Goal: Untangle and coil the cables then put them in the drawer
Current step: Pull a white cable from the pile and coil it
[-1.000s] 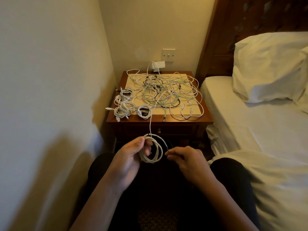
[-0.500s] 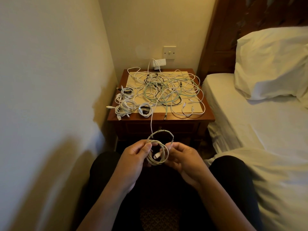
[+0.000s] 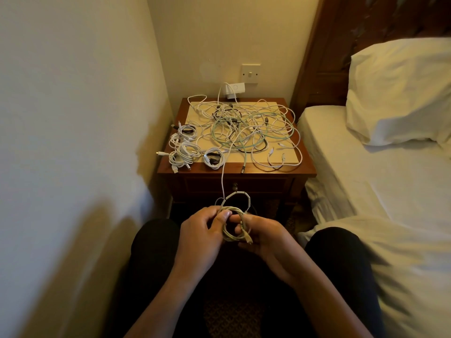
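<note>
White cable wound into a small coil (image 3: 235,209) sits between both hands, low down in front of the wooden night table (image 3: 308,168). The left hand (image 3: 199,237) pinches the top of the coil with its thumb and fingers. The right hand (image 3: 267,241) has its fingers curled round the other side, and the little plug end lies right by them. One loose loop sticks up above the hands. From there the same cable runs up over the table edge into the big messy pile of cables (image 3: 246,129) on top. Some neat little bundles (image 3: 185,150) lie on the table's left side, near the wall. The drawer (image 3: 264,186) under the top is closed. A bed (image 3: 366,179) stands to the right.
</note>
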Available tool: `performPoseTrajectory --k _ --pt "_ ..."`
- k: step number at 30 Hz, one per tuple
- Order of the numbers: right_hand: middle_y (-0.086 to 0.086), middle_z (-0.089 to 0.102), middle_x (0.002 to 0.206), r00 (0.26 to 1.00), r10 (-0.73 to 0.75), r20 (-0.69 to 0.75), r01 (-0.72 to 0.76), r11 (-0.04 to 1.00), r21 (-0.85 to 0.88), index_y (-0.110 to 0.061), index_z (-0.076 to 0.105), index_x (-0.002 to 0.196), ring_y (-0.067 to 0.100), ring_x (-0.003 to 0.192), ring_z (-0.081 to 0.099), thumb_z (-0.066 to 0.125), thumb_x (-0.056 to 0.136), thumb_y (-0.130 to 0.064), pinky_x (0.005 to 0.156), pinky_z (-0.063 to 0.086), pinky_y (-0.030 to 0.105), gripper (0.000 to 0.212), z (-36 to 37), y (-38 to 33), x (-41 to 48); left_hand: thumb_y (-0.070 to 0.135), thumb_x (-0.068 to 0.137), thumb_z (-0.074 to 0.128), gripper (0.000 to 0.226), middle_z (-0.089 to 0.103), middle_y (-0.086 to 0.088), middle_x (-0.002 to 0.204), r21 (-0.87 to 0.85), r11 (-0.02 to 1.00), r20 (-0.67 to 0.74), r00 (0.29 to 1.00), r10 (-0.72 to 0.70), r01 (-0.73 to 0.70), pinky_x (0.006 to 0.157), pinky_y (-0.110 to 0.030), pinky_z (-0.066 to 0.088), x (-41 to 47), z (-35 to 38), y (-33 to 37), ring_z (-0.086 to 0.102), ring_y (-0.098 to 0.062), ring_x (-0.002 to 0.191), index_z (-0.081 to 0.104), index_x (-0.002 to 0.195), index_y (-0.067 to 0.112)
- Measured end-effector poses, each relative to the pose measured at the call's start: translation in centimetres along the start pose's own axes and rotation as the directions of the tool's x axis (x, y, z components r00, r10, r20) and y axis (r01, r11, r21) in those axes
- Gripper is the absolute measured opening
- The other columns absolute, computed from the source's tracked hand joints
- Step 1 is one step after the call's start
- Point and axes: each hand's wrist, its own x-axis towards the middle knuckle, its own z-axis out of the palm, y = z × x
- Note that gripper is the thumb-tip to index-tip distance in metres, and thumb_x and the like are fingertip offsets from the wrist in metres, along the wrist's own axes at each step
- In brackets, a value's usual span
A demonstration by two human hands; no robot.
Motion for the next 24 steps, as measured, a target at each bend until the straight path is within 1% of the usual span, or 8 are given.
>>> performPoseTrajectory --k 3,6,9,11,13,16,19,24 --pt "-0.009 0.076 0.103 0.983 -0.139 -0.121 0.079 0.912 -0.403 -0.036 0.071 0.116 0.008 0.097 0.072 0.067 0.098 -0.024 0.093 0.059 0.036 0.022 0.8 0.2 -0.1 0.028 0.102 0.06 0.019 0.071 0.015 0.097 0.112 0.993 -0.043 0.998 0.053 -0.048 0.077 -0.004 0.046 -0.1 0.6 -0.1 0.062 0.012 0.096 0.074 0.114 0.023" --pt "-0.008 0.075 0.096 0.961 -0.227 -0.159 0.076 0.767 -0.637 -0.037 0.068 0.118 0.0 0.088 0.072 0.056 0.105 -0.022 0.085 0.062 0.031 0.023 0.7 0.2 -0.4 0.032 0.102 0.058 0.022 0.07 0.014 0.093 0.131 0.991 -0.064 0.997 0.04 -0.032 0.07 -0.008 0.049 0.3 0.0 0.0 0.064 0.008 0.087 0.073 0.117 0.023" --pt "-0.005 0.072 0.102 0.961 -0.25 -0.116 0.104 0.719 -0.687 -0.028 0.064 0.128 0.001 0.086 0.071 0.05 0.107 -0.02 0.077 0.058 0.019 0.026 0.1 -0.2 -1.1 0.034 0.104 0.055 0.022 0.071 0.007 0.085 0.01 0.993 -0.145 0.982 -0.118 0.121 0.065 -0.031 0.059 2.5 -2.5 -0.3 0.067 -0.007 0.074 0.075 0.108 0.025" --pt "-0.002 0.072 0.103 0.957 -0.278 -0.081 0.158 0.736 -0.658 -0.023 0.066 0.121 0.003 0.084 0.069 0.049 0.107 -0.017 0.075 0.056 0.016 0.022 0.2 -0.7 -2.0 0.031 0.104 0.056 0.022 0.071 0.002 0.087 -0.141 0.965 -0.202 0.948 -0.248 0.223 0.061 -0.033 0.056 3.9 -3.8 -0.4 0.067 -0.017 0.082 0.077 0.103 0.022" --pt "-0.008 0.071 0.104 0.914 -0.404 -0.041 0.226 0.59 -0.775 -0.029 0.067 0.119 0.002 0.089 0.067 0.051 0.107 -0.023 0.076 0.058 0.02 0.021 0.0 -0.8 -2.2 0.027 0.104 0.057 0.023 0.072 -0.002 0.089 -0.305 0.912 -0.181 0.923 -0.339 0.275 0.061 -0.029 0.052 4.2 -3.9 0.0 0.066 -0.02 0.085 0.077 0.097 0.021" --pt "-0.019 0.059 0.115 0.85 -0.527 -0.002 0.163 0.267 -0.95 -0.035 0.07 0.121 0.0 0.102 0.049 0.054 0.105 -0.034 0.081 0.044 0.016 0.023 -1.1 -0.2 -1.4 0.021 0.104 0.056 0.024 0.07 -0.007 0.085 -0.598 0.726 0.027 0.913 -0.406 0.34 0.061 -0.028 0.055 3.6 -3.2 1.2 0.066 -0.016 0.08 0.077 0.099 0.011" --pt "-0.021 0.054 0.106 0.846 -0.529 -0.068 0.144 0.349 -0.926 -0.034 0.072 0.12 -0.002 0.095 0.054 0.061 0.101 -0.03 0.074 0.046 0.013 0.022 -1.2 0.2 -0.8 0.018 0.103 0.054 0.027 0.073 -0.016 0.101 -0.718 0.539 0.248 0.885 -0.393 0.44 0.064 -0.031 0.06 2.4 -2.1 1.7 0.072 -0.024 0.09 0.074 0.109 0.001" --pt "-0.013 0.066 0.109 0.89 -0.37 -0.267 0.115 0.749 -0.653 -0.036 0.063 0.126 -0.004 0.091 0.067 0.054 0.102 -0.009 0.077 0.06 0.021 0.038 -0.7 0.5 -0.6 0.02 0.102 0.058 0.023 0.07 -0.017 0.12 -0.661 0.63 0.168 0.898 -0.407 0.409 0.073 -0.034 0.06 1.3 -0.3 1.0 0.071 -0.029 0.106 0.078 0.108 0.009"
